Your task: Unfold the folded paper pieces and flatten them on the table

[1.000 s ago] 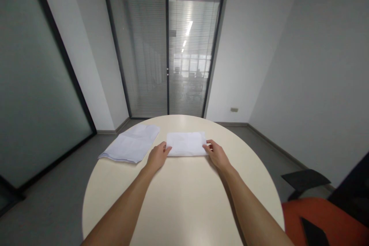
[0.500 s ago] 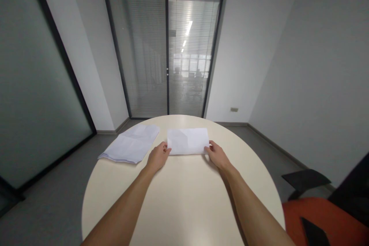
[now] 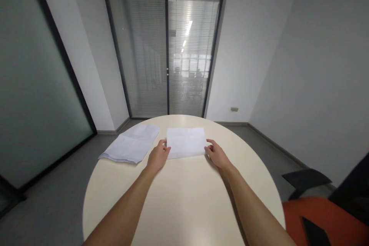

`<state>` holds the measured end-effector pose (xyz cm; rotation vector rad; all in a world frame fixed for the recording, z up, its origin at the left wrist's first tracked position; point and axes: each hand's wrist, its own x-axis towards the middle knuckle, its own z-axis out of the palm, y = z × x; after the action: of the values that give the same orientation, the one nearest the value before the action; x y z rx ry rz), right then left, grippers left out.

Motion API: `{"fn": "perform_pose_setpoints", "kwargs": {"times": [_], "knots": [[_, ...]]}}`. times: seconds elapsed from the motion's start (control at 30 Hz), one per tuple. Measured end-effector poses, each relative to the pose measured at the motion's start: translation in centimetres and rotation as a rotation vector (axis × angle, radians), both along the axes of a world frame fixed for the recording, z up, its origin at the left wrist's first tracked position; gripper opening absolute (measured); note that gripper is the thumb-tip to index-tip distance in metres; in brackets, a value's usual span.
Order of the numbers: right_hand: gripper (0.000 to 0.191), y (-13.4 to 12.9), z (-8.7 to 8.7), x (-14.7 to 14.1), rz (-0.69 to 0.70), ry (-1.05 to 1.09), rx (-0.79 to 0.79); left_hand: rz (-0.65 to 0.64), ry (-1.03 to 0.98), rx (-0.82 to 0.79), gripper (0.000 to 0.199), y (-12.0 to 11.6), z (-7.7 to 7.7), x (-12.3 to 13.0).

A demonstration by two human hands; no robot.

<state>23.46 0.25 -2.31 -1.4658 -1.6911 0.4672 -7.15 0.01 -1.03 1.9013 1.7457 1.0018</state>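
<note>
A white sheet of paper (image 3: 186,143), seemingly folded, is held over the far middle of the table with its broad face toward me. My left hand (image 3: 158,156) pinches its left edge, thumb on the near face and fingers partly hidden behind. At the opposite edge my right hand (image 3: 216,154) grips the lower right corner between thumb and fingers, its index finger stretched along the side. Whether the paper's bottom edge touches the tabletop I cannot tell. Left of my left hand lies a stack of white papers (image 3: 131,144), slightly creased.
The round cream table (image 3: 178,200) fills the middle of the view. An orange chair (image 3: 325,219) with black armrests stands at the right. Beyond the table are glass doors with blinds (image 3: 167,57), and a frosted glass panel (image 3: 43,73) is on the left.
The paper between my hands has shifted slightly: its right edge slants more and its lower left corner sits lower. A crease seen before on its face no longer shows. Both hands barely moved.
</note>
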Motion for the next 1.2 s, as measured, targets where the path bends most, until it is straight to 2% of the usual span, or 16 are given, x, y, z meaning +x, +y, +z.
{"fn": "perform_pose_setpoints", "kwargs": {"times": [0.13,0.33,0.43,0.5,0.57,0.63,0.7,0.83,0.9,1.0,1.07,1.13,1.2], "knots": [[0.048,-0.3,0.4,-0.2,0.018,-0.019,-0.019,-0.001,0.063,-0.029,0.041,-0.4,0.3,0.1],[0.046,-0.7,1.1,-0.6,0.007,-0.075,0.002,0.01,0.171,-0.062,0.049,-1.3,1.0,0.3],[0.048,-1.0,1.5,-0.9,0.0,-0.126,-0.014,0.018,0.267,0.062,0.054,-1.5,0.9,0.5],[0.05,-1.1,1.6,-1.1,0.0,-0.164,-0.032,-0.044,0.311,0.195,0.055,-1.6,0.7,0.8],[0.052,-1.3,1.7,-1.3,0.008,-0.181,-0.053,-0.181,0.325,0.267,0.053,-1.8,0.4,1.2],[0.053,-1.3,1.6,-1.5,0.006,-0.182,-0.074,-0.327,0.328,0.254,0.048,-2.2,0.2,1.8],[0.057,-1.3,1.6,-1.6,-0.032,-0.198,-0.051,-0.418,0.327,0.204,0.039,-2.6,0.2,2.3],[0.065,-1.4,2.0,-2.1,-0.136,-0.294,0.159,-0.487,0.278,0.183,0.023,-3.4,0.9,3.0],[0.057,-1.7,2.3,-2.9,-0.078,-0.319,0.222,-0.497,0.266,0.207,0.021,-3.5,1.3,3.2],[0.041,-2.3,2.2,-5.0,0.147,-0.338,0.245,-0.48,0.267,0.238,0.018,-3.4,1.2,3.4],[0.043,-2.9,1.9,-6.4,0.278,-0.383,0.255,-0.441,0.288,0.245,0.023,-3.3,0.6,3.5],[0.047,-3.3,1.5,-7.3,0.394,-0.441,0.245,-0.395,0.339,0.205,0.037,-3.1,-0.1,3.4],[0.05,-3.5,1.4,-7.5,0.42,-0.482,0.177,-0.378,0.398,0.121,0.048,-3.0,-0.5,3.2]]}}
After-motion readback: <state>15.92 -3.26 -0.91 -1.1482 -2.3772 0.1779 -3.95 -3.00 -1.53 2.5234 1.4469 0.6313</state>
